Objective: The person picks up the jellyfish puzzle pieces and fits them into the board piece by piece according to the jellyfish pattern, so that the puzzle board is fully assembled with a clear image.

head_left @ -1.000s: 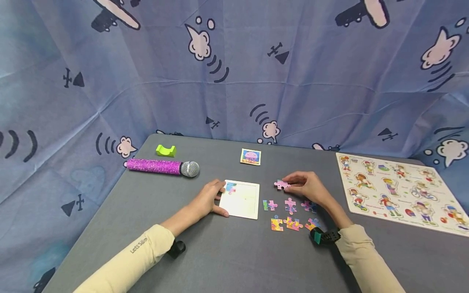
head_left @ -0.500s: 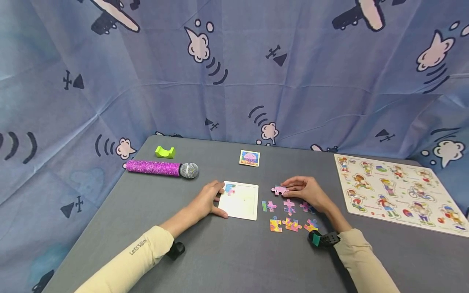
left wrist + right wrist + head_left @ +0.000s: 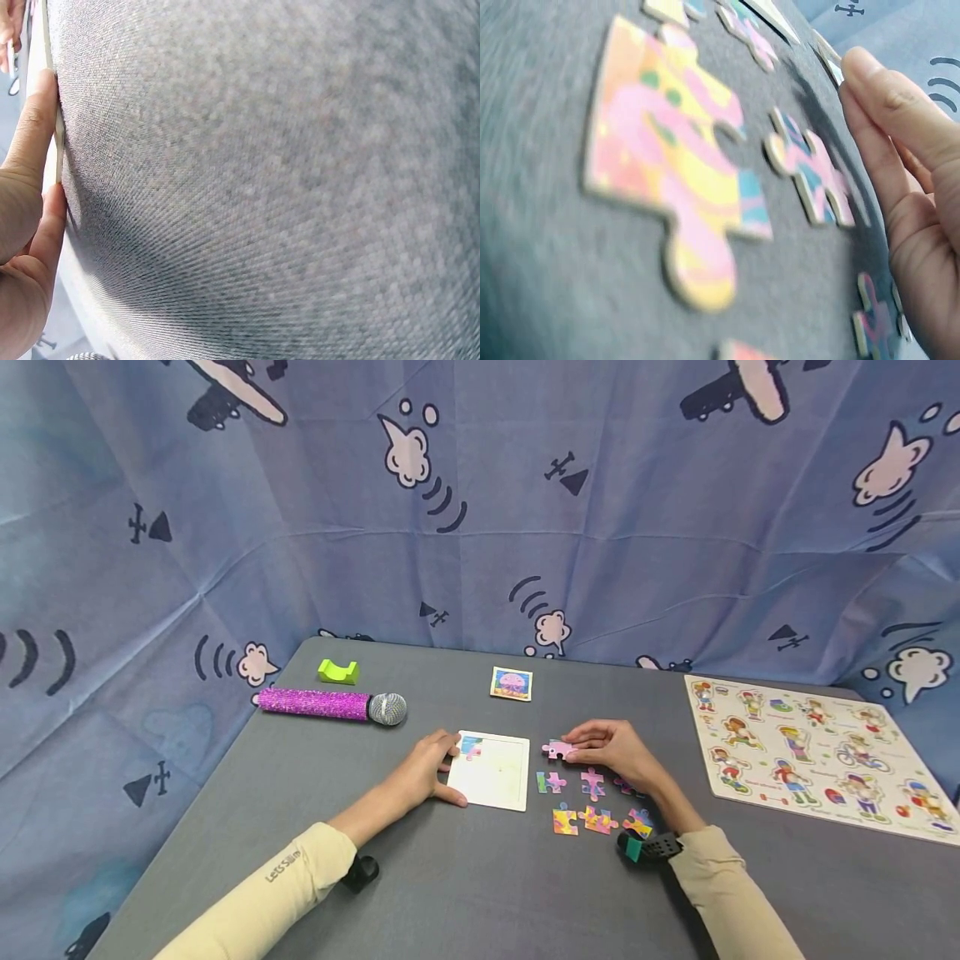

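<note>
The right hand pinches the pink piece just right of the white tray, so hold that piece flat while the left hand, fingers straight against the tray's edge, stops any sliding.

We find the head view facing forward and down across the bench; the left-wrist view looks closely along it beside the left hand; the right-wrist view, tilted and close-up, shares the jigsaw pieces with the head view.
</note>
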Available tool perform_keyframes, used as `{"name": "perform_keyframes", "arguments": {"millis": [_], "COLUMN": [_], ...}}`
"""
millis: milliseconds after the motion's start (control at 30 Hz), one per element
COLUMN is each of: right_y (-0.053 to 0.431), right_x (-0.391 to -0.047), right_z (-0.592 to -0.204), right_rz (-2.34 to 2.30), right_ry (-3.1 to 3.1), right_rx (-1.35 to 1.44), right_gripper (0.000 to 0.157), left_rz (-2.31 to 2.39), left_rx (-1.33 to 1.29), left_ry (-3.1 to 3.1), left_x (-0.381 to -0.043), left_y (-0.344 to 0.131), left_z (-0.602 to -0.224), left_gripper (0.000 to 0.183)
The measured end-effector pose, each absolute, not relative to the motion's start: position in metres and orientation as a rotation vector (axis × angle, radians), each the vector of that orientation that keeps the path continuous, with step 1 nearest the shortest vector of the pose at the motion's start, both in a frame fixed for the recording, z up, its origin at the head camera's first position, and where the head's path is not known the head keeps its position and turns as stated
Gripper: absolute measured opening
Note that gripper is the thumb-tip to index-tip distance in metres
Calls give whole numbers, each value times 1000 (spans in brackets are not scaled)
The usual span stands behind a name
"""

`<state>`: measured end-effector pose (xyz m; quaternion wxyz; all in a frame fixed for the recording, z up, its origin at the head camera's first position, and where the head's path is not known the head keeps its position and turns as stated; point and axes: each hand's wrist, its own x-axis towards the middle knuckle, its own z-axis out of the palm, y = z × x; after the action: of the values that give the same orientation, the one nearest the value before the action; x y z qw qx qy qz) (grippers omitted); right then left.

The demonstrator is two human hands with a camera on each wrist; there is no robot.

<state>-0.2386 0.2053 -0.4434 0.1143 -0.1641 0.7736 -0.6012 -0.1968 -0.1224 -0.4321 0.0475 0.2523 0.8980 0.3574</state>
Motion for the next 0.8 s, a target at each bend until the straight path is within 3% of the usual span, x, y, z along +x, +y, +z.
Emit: {"name": "perform_keyframes", "arguments": {"millis": [800], "right_y": [149], "right_x": [-246], "right_z": [-449], "right_rz": [-1774], "right_ry": [2201], "right_rx": [-525], "right_gripper": [29], "left_rz": [1024], "left_rx": [846], "left_ry": [2806], "left_x": [-198], "left_y": [-123], "left_z": [-431], "left_gripper": [95]}}
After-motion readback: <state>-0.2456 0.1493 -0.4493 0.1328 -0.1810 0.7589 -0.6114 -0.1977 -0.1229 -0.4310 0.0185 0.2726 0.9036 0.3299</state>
